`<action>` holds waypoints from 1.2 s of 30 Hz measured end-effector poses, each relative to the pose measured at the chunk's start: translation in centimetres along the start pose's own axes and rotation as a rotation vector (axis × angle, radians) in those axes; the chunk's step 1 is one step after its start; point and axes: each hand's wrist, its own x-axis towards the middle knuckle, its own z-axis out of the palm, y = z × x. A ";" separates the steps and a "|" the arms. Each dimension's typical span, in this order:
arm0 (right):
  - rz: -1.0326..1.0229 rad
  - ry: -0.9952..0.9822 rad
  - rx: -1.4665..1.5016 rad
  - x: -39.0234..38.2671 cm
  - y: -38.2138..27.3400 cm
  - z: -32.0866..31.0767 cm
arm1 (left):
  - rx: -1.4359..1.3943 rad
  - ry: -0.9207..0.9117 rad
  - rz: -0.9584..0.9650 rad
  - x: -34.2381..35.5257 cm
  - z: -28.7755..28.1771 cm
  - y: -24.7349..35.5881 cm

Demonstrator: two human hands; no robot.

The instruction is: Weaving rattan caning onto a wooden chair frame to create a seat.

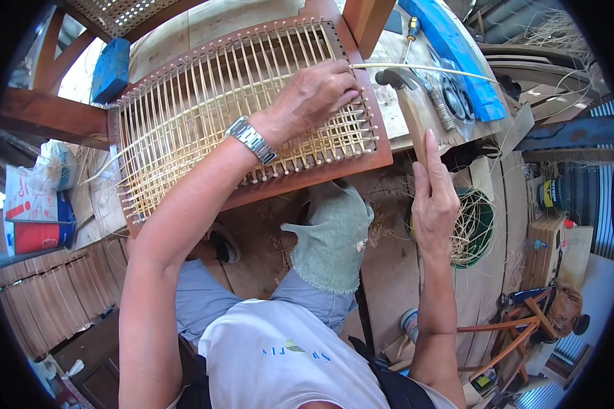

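Head view, left fingers pinching cane strand, right fingers clasping hammer, blue block at frame corner, screwdriver beyond

Well to the left of the left hand, as I am looking on, a white plastic package is showing red lettering, and a red surface just below it is carrying a pale emblem. Closer to the body than both hands, a white shirt is bearing blue letters across the chest, a small green motif sitting among them. Well to the right of the right hand, a dark blue container is wearing a yellow-and-black label, its print looking too small to make out.
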 end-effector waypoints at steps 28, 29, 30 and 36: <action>0.144 -0.006 -0.053 4.5 5.4 4.5 | 0.674 0.265 -1.085 -32.2 -26.1 -1.6; 0.165 0.038 0.074 4.9 4.9 4.4 | 0.680 0.270 -1.095 -32.1 -26.2 -1.7; 0.183 0.034 0.180 5.6 4.3 4.6 | 0.499 0.274 -1.148 -31.6 -26.1 -1.9; 0.175 -0.166 0.275 9.6 -1.9 7.7 | 0.283 0.129 -1.234 -30.0 -26.1 -2.5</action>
